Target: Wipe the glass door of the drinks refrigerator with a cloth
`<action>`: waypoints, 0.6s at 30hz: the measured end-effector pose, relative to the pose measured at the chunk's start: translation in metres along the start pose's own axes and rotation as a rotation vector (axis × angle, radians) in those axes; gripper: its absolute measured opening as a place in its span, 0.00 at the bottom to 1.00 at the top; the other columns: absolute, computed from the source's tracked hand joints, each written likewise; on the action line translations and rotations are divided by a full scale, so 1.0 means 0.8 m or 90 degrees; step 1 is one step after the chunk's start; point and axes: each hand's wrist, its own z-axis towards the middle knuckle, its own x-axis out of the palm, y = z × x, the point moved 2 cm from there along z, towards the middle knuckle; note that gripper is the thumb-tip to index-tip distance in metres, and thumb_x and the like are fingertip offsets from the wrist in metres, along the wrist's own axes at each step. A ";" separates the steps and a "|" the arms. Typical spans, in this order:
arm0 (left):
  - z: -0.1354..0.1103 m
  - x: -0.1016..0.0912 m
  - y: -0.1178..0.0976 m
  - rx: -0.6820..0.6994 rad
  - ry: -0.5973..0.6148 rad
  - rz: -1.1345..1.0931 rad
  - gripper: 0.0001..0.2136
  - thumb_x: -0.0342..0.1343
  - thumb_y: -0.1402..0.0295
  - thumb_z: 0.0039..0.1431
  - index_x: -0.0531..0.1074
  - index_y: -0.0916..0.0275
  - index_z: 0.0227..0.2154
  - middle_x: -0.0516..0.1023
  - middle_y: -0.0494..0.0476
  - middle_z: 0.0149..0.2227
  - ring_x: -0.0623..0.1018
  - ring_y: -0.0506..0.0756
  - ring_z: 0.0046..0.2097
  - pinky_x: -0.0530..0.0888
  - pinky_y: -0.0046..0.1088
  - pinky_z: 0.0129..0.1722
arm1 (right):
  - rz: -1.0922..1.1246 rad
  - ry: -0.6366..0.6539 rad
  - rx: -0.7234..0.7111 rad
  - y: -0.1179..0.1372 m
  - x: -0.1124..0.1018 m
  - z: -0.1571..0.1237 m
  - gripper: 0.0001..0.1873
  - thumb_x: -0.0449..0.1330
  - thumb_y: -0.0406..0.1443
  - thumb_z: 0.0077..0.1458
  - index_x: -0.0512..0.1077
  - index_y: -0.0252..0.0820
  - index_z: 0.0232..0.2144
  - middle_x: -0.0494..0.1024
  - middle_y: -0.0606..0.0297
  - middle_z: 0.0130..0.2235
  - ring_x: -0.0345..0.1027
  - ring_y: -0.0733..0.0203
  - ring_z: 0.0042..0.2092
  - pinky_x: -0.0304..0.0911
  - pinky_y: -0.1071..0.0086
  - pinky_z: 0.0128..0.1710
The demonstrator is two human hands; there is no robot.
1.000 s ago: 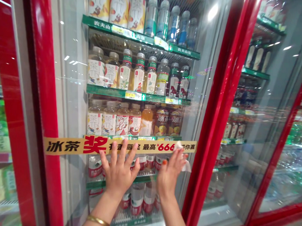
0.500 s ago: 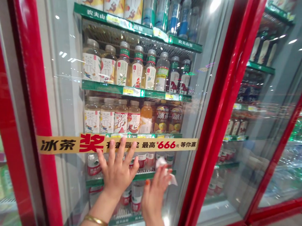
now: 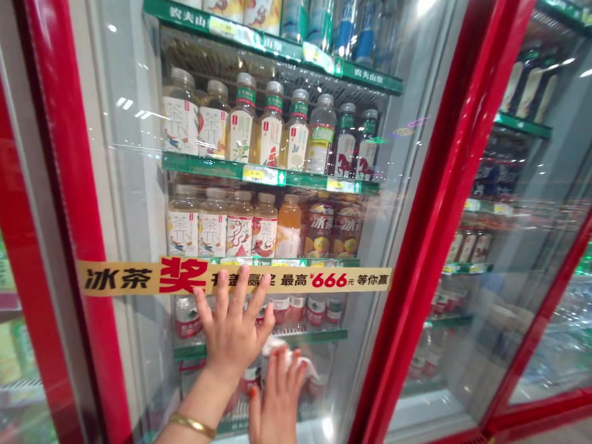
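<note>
My left hand lies with spread fingers against the glass door, its fingertips over the yellow printed strip. Below and to the right of it, my right hand presses a crumpled white tissue to the same glass. Its fingers are stretched out over the tissue, which shows beyond the fingertips. A gold bangle circles my left wrist. Behind the glass, bottled drinks stand in rows on shelves with green edges.
Red door frames border the glass on the right, and another red frame runs down the left. A second glass-fronted cooler with bottles continues to the right. Blurred packages show at the far left.
My right hand and the tissue have moved left and down across the glass, nearer my left hand. My left hand stays on the strip. The view has shifted slightly.
</note>
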 end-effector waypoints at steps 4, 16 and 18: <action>0.000 -0.001 0.001 0.006 0.002 0.001 0.35 0.60 0.57 0.70 0.56 0.46 0.76 0.49 0.51 0.81 0.44 0.62 0.83 0.36 0.61 0.81 | 0.000 0.108 -0.220 0.011 0.007 -0.048 0.40 0.58 0.44 0.70 0.53 0.53 0.79 0.66 0.60 0.75 0.36 0.41 0.82 0.51 0.32 0.76; 0.000 0.000 0.000 0.006 0.003 0.000 0.36 0.61 0.58 0.69 0.55 0.45 0.77 0.48 0.51 0.81 0.44 0.62 0.83 0.36 0.60 0.81 | -0.019 0.070 -0.060 0.013 0.017 -0.064 0.42 0.55 0.40 0.71 0.45 0.44 0.81 0.52 0.50 0.80 0.28 0.33 0.82 0.58 0.21 0.69; 0.000 -0.001 0.001 0.010 0.003 0.000 0.37 0.61 0.59 0.69 0.55 0.45 0.77 0.48 0.51 0.81 0.44 0.62 0.83 0.36 0.60 0.81 | -0.022 0.150 -0.199 0.020 0.024 -0.093 0.41 0.58 0.39 0.68 0.52 0.51 0.79 0.62 0.60 0.77 0.30 0.37 0.82 0.63 0.27 0.69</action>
